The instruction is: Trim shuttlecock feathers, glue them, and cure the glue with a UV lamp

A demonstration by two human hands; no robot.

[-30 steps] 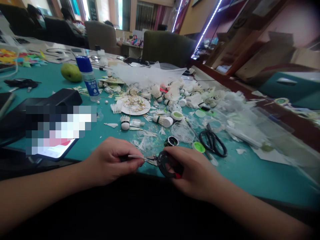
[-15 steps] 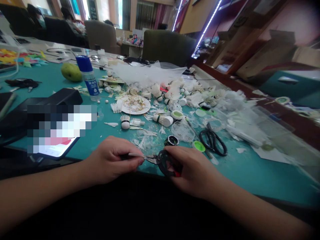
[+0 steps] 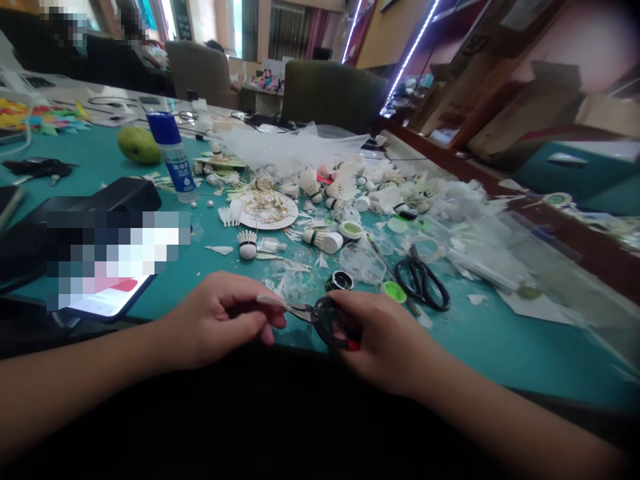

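Just left of centre, my left hand (image 3: 227, 323) has its thumb and fingers apart, with a gap between them. A small white feather piece (image 3: 270, 302) lies against or just in front of its fingertips; whether they touch is unclear. The feather's right end meets the jaws of a pair of pliers (image 3: 305, 311). My right hand (image 3: 383, 333) is closed round the pliers' dark, red-marked handles. Just beyond the pliers stands a small open black-rimmed jar (image 3: 343, 281). Black-handled scissors (image 3: 423, 283) lie to the right, beside a green lid (image 3: 395, 291).
A shuttlecock (image 3: 247, 245) sits on the green table, with a white plate of beaded wires (image 3: 267, 220) behind it. A glue bottle (image 3: 173, 160) stands near a green mango (image 3: 139, 145). A lit phone (image 3: 115, 293) lies left. Plastic and shuttlecocks crowd the back right.
My left thumb and fingers have loosened from their pinch on the feather piece and moved apart. The pliers in my right hand have hardly moved. The view has shifted slightly.
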